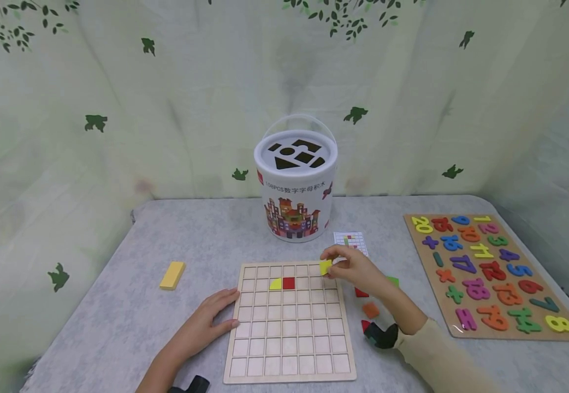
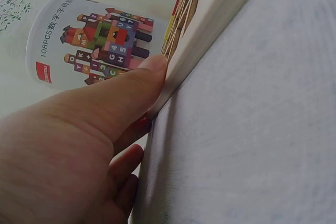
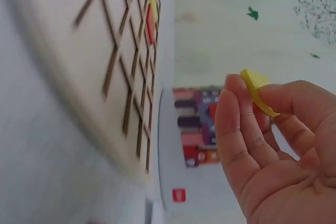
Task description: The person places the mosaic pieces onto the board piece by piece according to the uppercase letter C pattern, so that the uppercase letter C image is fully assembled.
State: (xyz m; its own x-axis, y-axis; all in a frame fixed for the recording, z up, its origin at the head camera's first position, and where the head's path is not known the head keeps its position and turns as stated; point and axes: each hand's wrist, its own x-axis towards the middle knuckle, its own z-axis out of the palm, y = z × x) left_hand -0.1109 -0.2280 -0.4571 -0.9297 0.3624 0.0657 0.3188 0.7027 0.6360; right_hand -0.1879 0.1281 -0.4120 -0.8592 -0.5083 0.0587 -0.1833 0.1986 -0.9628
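A wooden grid board (image 1: 289, 330) lies flat before me, with a yellow tile with one rounded corner (image 1: 276, 284) and a red square tile (image 1: 289, 283) side by side in its second row. My left hand (image 1: 211, 314) rests along the board's left edge; in the left wrist view its thumb (image 2: 149, 72) touches the rim. Between thumb and fingertips my right hand (image 1: 358, 271) pinches another yellow tile (image 1: 325, 267), over the board's upper right corner. The right wrist view shows this yellow tile (image 3: 257, 85) with a curved side, held above the board's surface.
Beyond the board stands a white lidded bucket (image 1: 296, 185). A small pattern card (image 1: 350, 240) lies behind my right hand. Red (image 1: 361, 293), orange (image 1: 370, 310) and green (image 1: 393, 280) tiles lie right of the board. A number puzzle (image 1: 481, 334) is far right, a yellow block (image 1: 172, 275) left.
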